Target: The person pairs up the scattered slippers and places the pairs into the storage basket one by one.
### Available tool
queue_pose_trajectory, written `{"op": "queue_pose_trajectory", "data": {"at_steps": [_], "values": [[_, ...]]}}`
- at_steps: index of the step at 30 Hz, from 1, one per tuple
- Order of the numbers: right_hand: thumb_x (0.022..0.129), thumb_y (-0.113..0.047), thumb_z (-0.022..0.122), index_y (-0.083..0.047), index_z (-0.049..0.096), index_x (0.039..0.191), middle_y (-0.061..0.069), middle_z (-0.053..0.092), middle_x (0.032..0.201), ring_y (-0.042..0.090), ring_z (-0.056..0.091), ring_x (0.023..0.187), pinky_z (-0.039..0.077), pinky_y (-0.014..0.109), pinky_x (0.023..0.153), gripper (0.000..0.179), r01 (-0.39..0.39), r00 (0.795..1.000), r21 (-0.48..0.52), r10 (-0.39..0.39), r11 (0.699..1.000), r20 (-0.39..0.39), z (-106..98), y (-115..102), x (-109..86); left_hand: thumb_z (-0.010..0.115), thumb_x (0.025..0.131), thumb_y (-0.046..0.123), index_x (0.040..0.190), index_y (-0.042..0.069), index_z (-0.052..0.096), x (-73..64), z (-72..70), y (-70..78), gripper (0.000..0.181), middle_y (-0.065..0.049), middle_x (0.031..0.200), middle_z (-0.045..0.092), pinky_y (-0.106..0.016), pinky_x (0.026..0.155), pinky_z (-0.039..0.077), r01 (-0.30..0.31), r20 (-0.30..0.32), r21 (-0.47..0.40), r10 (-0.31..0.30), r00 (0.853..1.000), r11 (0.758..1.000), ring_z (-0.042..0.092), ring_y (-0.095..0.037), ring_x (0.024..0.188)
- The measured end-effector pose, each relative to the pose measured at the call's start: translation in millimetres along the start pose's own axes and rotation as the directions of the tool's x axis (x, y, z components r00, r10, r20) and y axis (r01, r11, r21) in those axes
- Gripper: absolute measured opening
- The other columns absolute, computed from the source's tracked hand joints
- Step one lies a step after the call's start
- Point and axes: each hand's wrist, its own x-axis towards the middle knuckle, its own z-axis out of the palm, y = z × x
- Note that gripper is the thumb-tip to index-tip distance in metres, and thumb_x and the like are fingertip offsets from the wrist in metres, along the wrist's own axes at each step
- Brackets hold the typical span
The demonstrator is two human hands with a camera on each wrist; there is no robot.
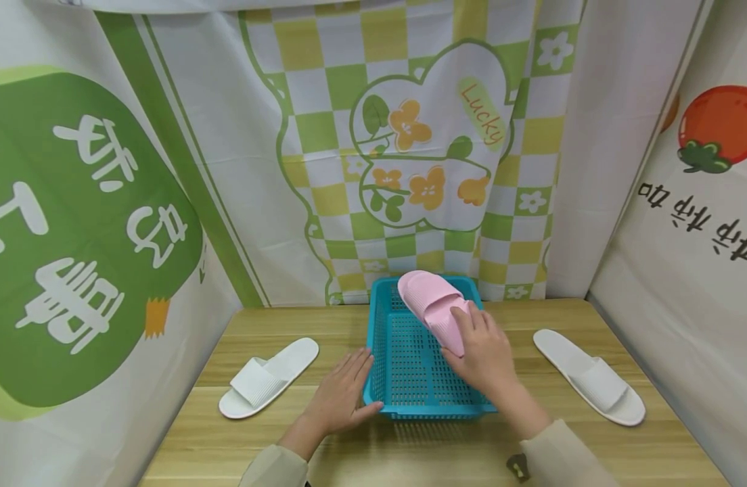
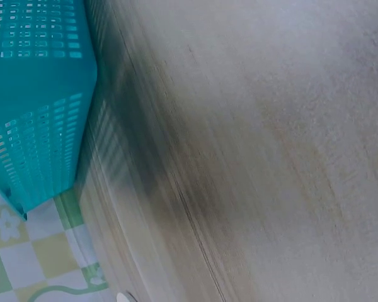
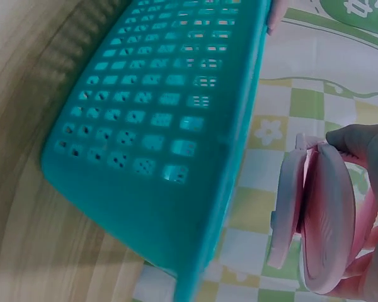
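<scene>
My right hand (image 1: pixel 486 352) grips a pair of pink slippers (image 1: pixel 431 301), thumb on one side and fingers on the other. They are above the right part of a blue-green plastic basket (image 1: pixel 431 410). In the right wrist view two pink soles (image 3: pixel 331 233) lie face to face beyond the basket's rim, held near one end. My left hand (image 1: pixel 343 392) rests against the basket's left rim with its fingers extended, the thumb at the near left corner. Bare mesh floor shows inside the basket.
One white slipper (image 1: pixel 266 379) lies on the wooden table (image 1: pixel 325 453) left of the basket, another white slipper (image 1: pixel 589 375) to its right. A small dark piece (image 1: pixel 518 467) is by my right sleeve. A checked curtain (image 1: pixel 325 203) hangs right behind the basket.
</scene>
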Motion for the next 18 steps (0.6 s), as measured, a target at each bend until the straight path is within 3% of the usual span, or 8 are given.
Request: {"op": "queue_pose_trajectory", "data": {"at_steps": [7,18], "values": [[0.065,-0.033,0.086,-0.008,0.052,0.128,0.03,0.054,0.127,0.047,0.054,0.105,0.05,0.061,0.075,0.076,-0.091,0.995,-0.015,0.091,0.996,0.027,10,-5,-2.3,0.021,0.097,0.065,0.139,-0.011,0.042,-1.5,3.7,-0.7,0.09,-0.026,0.146,0.039,-0.047,0.11,0.031,-0.012,-0.031,0.006,0.012,0.999,1.0,0.038,-0.038,0.135],[0.068,-0.033,0.084,-0.006,0.053,0.129,0.031,0.051,0.128,0.049,0.054,0.105,0.049,0.063,0.076,0.073,-0.184,0.981,-0.057,0.186,0.981,0.049,20,-18,-1.7,0.019,0.097,0.065,0.141,-0.011,0.04,-1.9,2.8,0.1,0.09,-0.026,0.148,0.037,-0.047,0.111,0.029,0.002,-0.007,0.005,-0.002,1.0,1.0,0.037,-0.039,0.136]]}}
